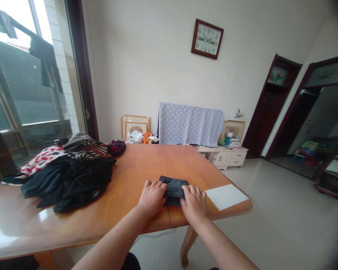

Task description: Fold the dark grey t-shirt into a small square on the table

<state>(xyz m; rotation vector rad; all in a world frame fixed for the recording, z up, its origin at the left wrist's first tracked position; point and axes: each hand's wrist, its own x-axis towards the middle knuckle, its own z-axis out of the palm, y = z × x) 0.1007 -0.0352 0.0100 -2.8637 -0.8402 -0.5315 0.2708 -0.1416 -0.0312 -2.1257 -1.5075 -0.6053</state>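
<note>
1. A wooden table (pixel 129 176) is being worked at.
2. A loose clothes heap (pixel 67 180) is being left piled at left.
3. A folded dark garment (pixel 174 191) is being held near the front edge.
4. The left hand (pixel 152 197) and right hand (pixel 194 202) are being pressed flat on it, apart, unclamped.

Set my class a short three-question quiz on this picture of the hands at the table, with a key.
1. What lies under and between the left hand and the right hand?
2. True or false: on the wooden table, the pile of clothes lies to the right of the white sheet.
3. Which is nearest the right hand: A) the white sheet, B) the pile of clothes, C) the wall clock?

Key: 1. A folded dark grey cloth. 2. False. 3. A.
</note>
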